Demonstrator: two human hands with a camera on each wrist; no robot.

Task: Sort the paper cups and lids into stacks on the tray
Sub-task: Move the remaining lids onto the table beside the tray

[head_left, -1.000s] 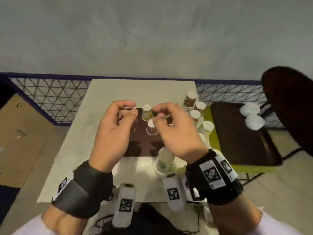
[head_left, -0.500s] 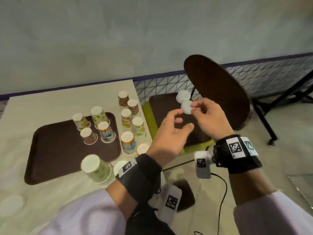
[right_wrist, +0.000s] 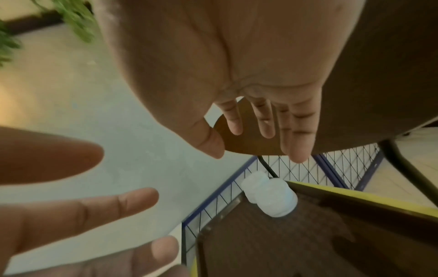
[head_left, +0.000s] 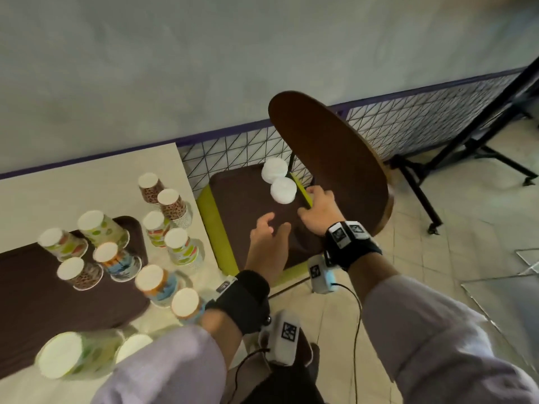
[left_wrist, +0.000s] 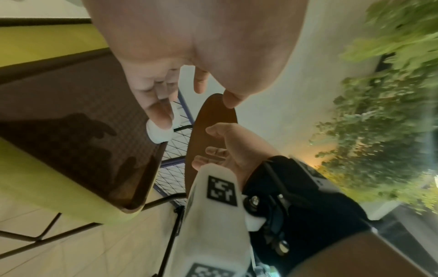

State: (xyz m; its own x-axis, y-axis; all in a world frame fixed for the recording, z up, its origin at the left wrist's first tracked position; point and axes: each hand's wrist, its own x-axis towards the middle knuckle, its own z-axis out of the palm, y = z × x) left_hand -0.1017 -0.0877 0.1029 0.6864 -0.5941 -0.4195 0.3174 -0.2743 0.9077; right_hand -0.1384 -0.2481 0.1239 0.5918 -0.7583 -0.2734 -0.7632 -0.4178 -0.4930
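Two short stacks of white lids (head_left: 283, 190) sit at the far corner of a brown tray (head_left: 242, 205) that lies on a chair seat. My right hand (head_left: 309, 201) hovers open just right of the nearer stack, touching nothing. My left hand (head_left: 274, 224) is open above the tray's middle, a little short of the lids. The right wrist view shows the lid stacks (right_wrist: 275, 198) below straight fingers (right_wrist: 298, 142). In the left wrist view the lids (left_wrist: 157, 134) peek from behind a fingertip. Upside-down patterned cups (head_left: 102, 228) stand on a second brown tray (head_left: 35, 287) on the table.
More upside-down cup stacks (head_left: 172, 205) stand on the table between its tray and the right edge. The chair's brown backrest (head_left: 335, 158) rises right behind my right hand. A yellow-green seat cushion (head_left: 213, 225) borders the chair tray. Black stand legs (head_left: 466, 141) are at far right.
The view swung from the table to the chair at its right. Both hands travelled there and went from curled, close together, to open and spread low over the chair's tray.
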